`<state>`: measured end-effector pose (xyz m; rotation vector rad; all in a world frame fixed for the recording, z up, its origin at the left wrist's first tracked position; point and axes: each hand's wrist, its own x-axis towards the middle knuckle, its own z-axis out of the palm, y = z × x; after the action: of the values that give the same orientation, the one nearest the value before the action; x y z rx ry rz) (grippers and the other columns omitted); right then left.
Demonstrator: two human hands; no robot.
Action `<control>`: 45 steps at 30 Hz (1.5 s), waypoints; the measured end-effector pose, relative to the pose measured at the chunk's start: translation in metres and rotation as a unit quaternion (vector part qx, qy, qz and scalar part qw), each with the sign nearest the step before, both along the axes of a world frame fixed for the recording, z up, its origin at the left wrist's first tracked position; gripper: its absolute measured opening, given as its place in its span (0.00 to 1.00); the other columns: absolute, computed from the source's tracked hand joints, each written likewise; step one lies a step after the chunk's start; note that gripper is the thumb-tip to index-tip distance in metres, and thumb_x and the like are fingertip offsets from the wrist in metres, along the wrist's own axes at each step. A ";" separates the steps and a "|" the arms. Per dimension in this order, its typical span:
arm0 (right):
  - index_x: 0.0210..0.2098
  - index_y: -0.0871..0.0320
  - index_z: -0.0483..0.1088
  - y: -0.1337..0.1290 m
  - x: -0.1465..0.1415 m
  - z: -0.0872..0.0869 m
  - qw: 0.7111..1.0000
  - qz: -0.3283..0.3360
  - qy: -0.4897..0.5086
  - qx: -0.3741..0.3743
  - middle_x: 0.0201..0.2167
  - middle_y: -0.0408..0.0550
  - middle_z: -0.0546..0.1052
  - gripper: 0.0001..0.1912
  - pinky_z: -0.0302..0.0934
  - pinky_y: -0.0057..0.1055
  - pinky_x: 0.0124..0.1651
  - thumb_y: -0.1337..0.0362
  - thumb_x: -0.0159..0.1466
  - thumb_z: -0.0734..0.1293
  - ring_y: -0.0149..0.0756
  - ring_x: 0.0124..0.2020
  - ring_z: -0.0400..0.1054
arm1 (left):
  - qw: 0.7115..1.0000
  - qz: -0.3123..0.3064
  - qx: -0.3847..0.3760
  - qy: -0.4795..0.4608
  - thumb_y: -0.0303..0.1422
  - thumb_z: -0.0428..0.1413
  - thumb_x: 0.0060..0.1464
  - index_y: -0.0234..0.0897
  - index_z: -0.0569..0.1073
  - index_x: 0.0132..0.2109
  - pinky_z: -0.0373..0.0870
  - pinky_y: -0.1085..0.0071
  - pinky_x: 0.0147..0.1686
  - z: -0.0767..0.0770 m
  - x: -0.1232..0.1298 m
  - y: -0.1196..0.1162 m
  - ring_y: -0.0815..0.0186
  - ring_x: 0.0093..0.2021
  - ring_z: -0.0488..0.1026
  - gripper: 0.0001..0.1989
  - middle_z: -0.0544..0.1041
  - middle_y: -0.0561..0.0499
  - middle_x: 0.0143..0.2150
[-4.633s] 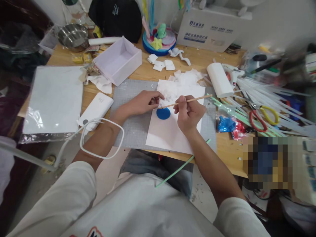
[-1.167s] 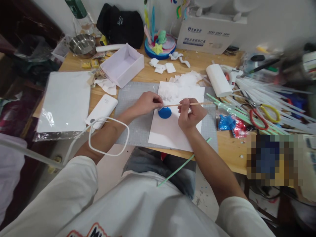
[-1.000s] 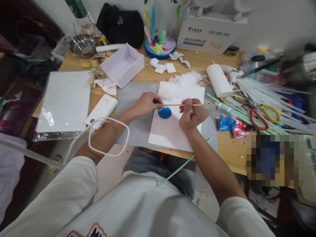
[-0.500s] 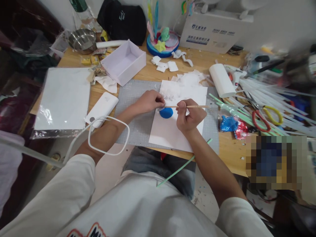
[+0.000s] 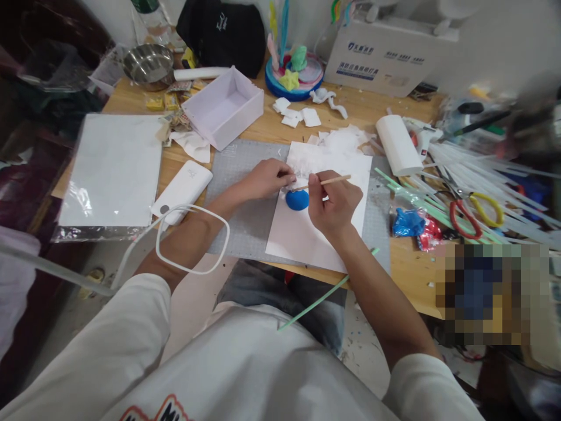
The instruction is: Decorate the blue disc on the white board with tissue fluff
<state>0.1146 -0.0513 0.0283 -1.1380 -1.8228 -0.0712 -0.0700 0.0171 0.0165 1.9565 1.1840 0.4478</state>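
Observation:
My right hand point(image 5: 335, 202) is closed around a thin wooden stick point(image 5: 339, 179), which slants down to the left. The stick's tip reaches the fingertips of my left hand point(image 5: 276, 177). Thumb and fingers of that hand are pinched together; what they hold, if anything, is too small to make out. Just below the tip, a flat blue round piece point(image 5: 297, 200) lies on a white sheet of paper point(image 5: 302, 240). Behind the fingers, a whitish, fluffy-looking patch rests on the paper. The sheet lies on a grey cutting mat point(image 5: 245, 225).
A lilac open box point(image 5: 228, 111), white scraps point(image 5: 311, 117) and a blue-based clay model point(image 5: 289, 82) stand beyond the mat. To the right are scissors point(image 5: 467, 216), white sticks point(image 5: 504, 175) and a glue gun point(image 5: 423, 140). A white power bank point(image 5: 184, 190) lies left.
My right hand has shifted slightly left, and the stick has tilted, its right end now higher. My left hand stays pinched near the tip. The whole view has moved a little.

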 end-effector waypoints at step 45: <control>0.21 0.54 0.61 0.032 0.047 -0.024 0.888 -0.125 0.432 -0.096 0.15 0.35 0.61 0.32 0.49 0.25 0.20 0.36 0.67 0.65 0.23 0.15 0.54 | 0.992 0.026 0.085 0.086 0.19 0.63 0.48 0.37 0.75 0.27 0.68 0.65 0.46 -0.002 0.070 0.138 0.59 0.42 0.77 0.09 0.79 0.49 0.31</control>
<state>0.1618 -0.0190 0.0041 -1.2594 -0.8945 0.4179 0.0001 0.1553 0.0148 2.1488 1.3459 0.4263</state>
